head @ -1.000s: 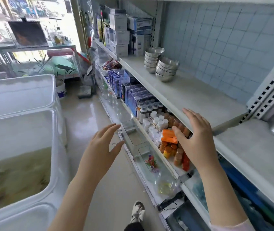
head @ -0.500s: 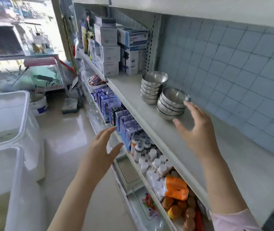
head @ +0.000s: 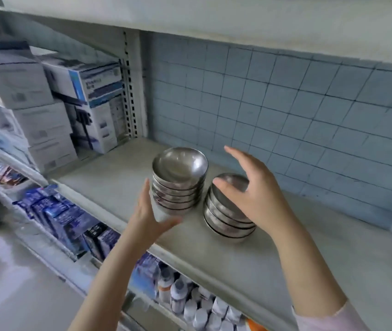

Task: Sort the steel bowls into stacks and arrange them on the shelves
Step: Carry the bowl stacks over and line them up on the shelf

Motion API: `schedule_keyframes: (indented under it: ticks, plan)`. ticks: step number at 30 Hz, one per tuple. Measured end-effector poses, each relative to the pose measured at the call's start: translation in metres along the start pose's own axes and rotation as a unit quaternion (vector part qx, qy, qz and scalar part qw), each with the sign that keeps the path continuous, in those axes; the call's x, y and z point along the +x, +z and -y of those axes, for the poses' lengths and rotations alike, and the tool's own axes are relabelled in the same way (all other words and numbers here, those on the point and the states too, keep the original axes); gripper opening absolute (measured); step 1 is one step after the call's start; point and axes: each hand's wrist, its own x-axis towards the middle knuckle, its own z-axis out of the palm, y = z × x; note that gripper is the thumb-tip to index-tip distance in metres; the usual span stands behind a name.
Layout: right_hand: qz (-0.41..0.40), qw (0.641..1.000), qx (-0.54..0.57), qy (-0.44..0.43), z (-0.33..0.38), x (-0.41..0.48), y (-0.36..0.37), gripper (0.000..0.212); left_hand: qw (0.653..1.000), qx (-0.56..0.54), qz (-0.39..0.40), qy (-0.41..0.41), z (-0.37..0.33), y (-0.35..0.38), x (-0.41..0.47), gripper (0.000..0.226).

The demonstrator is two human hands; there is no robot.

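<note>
Two stacks of steel bowls stand just beside each other on the shelf (head: 273,254). Your left hand (head: 149,211) is spread at the taller stack (head: 178,180); your right hand (head: 250,192), also spread, hovers over the shorter stack (head: 223,218). Grip low and level. Boxes (head: 94,103) crowd the left; bottles (head: 185,299) sit below.

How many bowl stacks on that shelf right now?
2. The taller stack stands left, by the left hand. The shorter stack sits right of it, partly covered by the right hand. Nothing else on the shelf looks like bowls.
</note>
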Motion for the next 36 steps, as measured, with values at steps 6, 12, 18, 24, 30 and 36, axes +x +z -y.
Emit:
schedule_keyframes:
  ticks: [6,12,18,24,30,36]
  plan:
    - [-0.022,0.997,-0.035,0.063,0.025,0.017,0.038,0.069,0.986,-0.107,0.125,0.03,0.054,-0.014,0.063,0.123]
    - [-0.098,0.992,-0.063,0.052,0.044,0.006,0.07,0.066,0.96,-0.157,0.218,0.085,0.062,-0.038,0.083,0.1]
    - [-0.08,0.981,0.102,0.146,0.045,-0.014,0.119,0.102,0.941,-0.175,0.284,0.061,0.076,-0.061,0.094,0.102]
    - [-0.084,0.948,0.222,0.213,0.039,-0.005,0.135,0.113,0.933,-0.172,0.311,0.058,0.075,-0.065,0.096,0.103]
    - [-0.085,0.943,0.249,0.202,0.036,-0.005,0.137,0.09,0.929,-0.18,0.317,0.061,0.076,-0.064,0.096,0.109]
    - [-0.084,0.938,0.269,0.201,0.034,-0.006,0.138,0.067,0.927,-0.175,0.325,0.063,0.075,-0.065,0.096,0.106]
